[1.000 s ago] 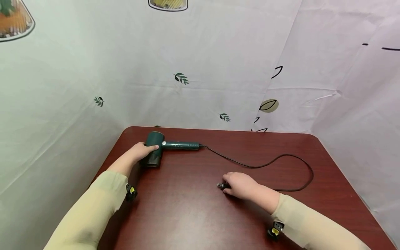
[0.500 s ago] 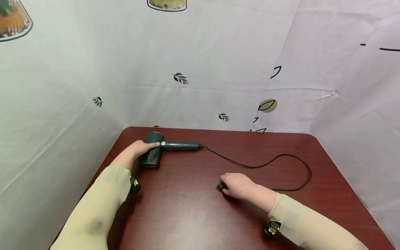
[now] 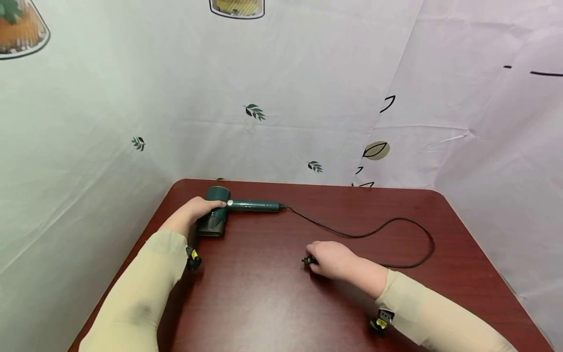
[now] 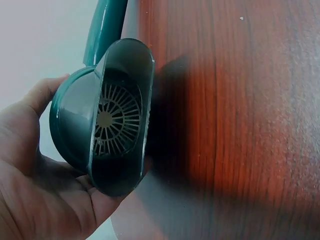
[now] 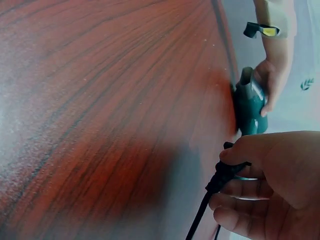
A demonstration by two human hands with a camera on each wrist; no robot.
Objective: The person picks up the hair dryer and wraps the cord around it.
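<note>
A dark green hair dryer (image 3: 252, 205) lies at the table's far left, its handle pointing right. My left hand (image 3: 200, 208) grips its barrel from the left, thumb over the top and fingers curled around the far side. In the left wrist view the flat nozzle (image 4: 122, 117) faces the camera, with a round grille inside. My right hand (image 3: 332, 259) pinches the black plug (image 5: 225, 172) between thumb and fingers near the middle of the table, prongs pointing left. The black cord (image 3: 352, 235) runs from the handle in a wide loop on the right and back under my right hand.
The reddish-brown wooden table (image 3: 246, 293) has rounded far corners. White cloth (image 3: 286, 73) with leaf prints hangs behind it and along both sides. Each sleeve carries a small black and yellow wrist device (image 3: 381, 321).
My right hand has shifted slightly left with the plug, drawing the cord loop a little left. My left forearm and wrist have swung slightly to the right; the hair dryer stays nearly in place.
</note>
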